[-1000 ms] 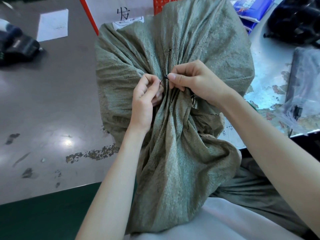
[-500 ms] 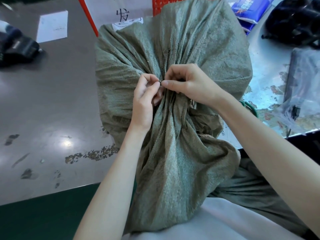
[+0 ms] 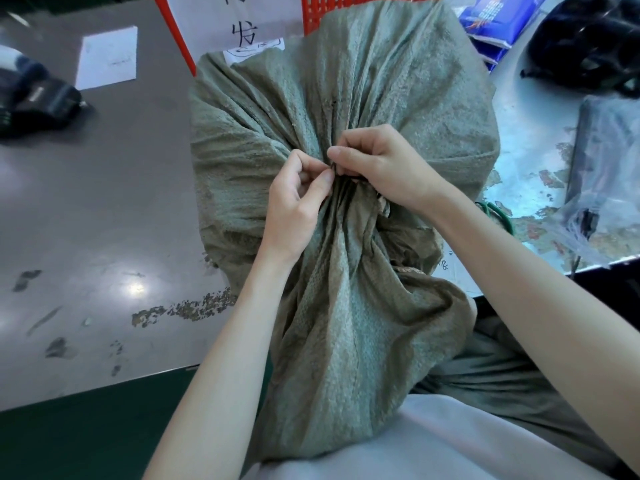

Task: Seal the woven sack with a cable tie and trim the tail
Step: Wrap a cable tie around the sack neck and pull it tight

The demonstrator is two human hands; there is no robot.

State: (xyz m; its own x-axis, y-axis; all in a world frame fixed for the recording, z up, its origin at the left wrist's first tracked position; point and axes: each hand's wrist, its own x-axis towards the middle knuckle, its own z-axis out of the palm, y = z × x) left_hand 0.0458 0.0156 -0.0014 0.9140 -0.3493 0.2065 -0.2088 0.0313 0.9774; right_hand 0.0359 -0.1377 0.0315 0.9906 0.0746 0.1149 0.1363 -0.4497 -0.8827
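At the far left a black object (image 3: 38, 102) is seen on the grey counter (image 3: 86, 209). A white sheet of paper (image 3: 107, 57) lies just behind it, and a patch of flaked surface (image 3: 183, 308) shows nearer the front edge. The woven sack (image 3: 346, 323), dull green and stuffed full, is laid across the middle of the counter. Its mouth is gathered into a pleated neck, and the loose fabric below the neck is draped over the counter edge toward the person. Behind the sack a handwritten paper sign (image 3: 242, 32) and a red crate (image 3: 346, 8) are partly hidden.

The left hand (image 3: 294, 206) is held against the neck from the left. Its fingers (image 3: 304, 164) are curled, and a short dark end of the cable tie (image 3: 333, 166) is pinched between thumb and forefinger. The right hand (image 3: 384, 168) is set against the neck from the right, its fingertips almost meeting the other's. These fingers are curled as well, and the same dark end is nipped at the thumb tip. A thin dark band is glimpsed round the neck under this hand.

Farther right, a green coil (image 3: 495, 214), a blue packet (image 3: 498, 12), a black bag (image 3: 588, 46) and a clear plastic bag (image 3: 602, 202) are spread over the counter's scuffed right side.
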